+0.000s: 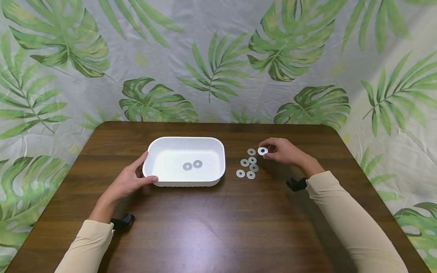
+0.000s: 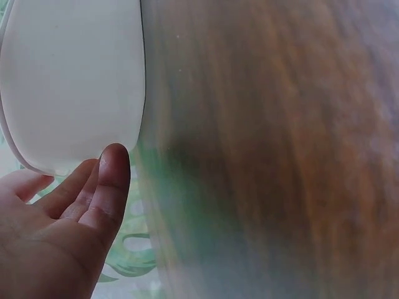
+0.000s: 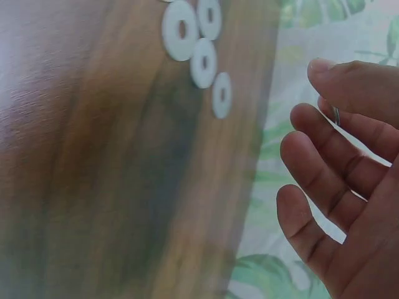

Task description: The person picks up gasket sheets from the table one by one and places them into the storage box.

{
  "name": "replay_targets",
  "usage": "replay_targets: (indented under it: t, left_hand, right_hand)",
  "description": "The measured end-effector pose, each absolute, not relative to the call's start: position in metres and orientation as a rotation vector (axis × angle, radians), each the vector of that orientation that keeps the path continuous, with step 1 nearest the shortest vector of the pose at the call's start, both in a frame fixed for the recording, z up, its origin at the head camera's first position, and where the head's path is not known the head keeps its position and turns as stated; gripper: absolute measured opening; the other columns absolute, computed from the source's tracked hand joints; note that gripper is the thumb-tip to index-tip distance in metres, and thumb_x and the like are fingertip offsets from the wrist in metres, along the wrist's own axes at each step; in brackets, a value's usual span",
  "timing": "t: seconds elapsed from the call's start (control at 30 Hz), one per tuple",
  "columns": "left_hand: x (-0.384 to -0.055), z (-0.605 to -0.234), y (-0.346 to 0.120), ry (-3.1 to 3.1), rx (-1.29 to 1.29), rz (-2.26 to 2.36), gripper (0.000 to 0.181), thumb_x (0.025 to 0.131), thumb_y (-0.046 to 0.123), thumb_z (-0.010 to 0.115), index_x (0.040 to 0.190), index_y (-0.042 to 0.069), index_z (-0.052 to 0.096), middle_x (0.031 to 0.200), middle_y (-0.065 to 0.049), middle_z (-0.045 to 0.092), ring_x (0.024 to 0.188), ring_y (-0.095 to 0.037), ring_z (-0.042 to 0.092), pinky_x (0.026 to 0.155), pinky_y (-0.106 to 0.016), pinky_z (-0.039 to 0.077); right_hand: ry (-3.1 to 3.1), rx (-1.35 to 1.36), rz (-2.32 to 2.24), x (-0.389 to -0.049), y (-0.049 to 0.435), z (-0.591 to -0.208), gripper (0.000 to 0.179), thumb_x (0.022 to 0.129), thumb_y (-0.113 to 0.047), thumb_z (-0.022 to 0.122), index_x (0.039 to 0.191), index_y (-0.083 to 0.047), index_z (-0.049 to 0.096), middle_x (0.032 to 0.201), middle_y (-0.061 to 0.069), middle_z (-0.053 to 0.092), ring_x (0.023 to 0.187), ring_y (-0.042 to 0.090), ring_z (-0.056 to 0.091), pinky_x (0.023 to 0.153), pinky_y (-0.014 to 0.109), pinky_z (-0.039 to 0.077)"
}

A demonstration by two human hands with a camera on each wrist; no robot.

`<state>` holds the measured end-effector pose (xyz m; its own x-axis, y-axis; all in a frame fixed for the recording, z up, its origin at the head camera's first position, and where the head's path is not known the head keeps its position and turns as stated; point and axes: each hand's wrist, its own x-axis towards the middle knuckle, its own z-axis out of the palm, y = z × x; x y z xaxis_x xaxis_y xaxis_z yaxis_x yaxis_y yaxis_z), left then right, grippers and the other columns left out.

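A white plastic tub (image 1: 184, 182) stands on the table, and two flat metal washers (image 1: 187, 166) lie inside it, side by side. My left hand (image 1: 131, 177) grips the tub's left end, thumb on the front rim and fingers around the side; the left wrist view shows this hand (image 2: 68, 218) against the tub's end (image 2: 75, 81). At the right, my right hand (image 1: 283, 151) pinches one washer (image 1: 262, 151) between thumb and forefinger. In the right wrist view only a thin edge of it shows in the hand (image 3: 349, 168). Several loose washers (image 1: 244, 162) lie between that hand and the tub.
The dark wooden table (image 1: 218, 227) has rounded far corners. Behind it hangs a pale cloth (image 1: 225, 110) with a green leaf print. Each wrist wears a black camera strap (image 1: 123, 222).
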<state>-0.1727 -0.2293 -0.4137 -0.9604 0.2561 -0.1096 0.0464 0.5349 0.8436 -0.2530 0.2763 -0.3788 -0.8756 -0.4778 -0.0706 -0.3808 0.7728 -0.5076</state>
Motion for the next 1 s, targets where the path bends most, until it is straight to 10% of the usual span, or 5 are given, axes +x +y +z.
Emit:
replay_targets:
  t: [1.0]
  left_hand:
    - [-0.171,-0.413,-0.229,2.548,0.283,1.420,0.102,0.086,0.024,0.078,0.160,0.009,0.009,0.156,-0.028,0.036,0.128,-0.035,0.053,0.081,-0.009,0.045]
  right_hand:
    - [2.710,-0.781,-0.846,-0.269,0.221,-0.347,0.038,0.094,-0.018,0.069,0.131,-0.010,0.063,0.115,0.010,0.069,0.099,0.023,0.065,0.084,0.041,0.052]
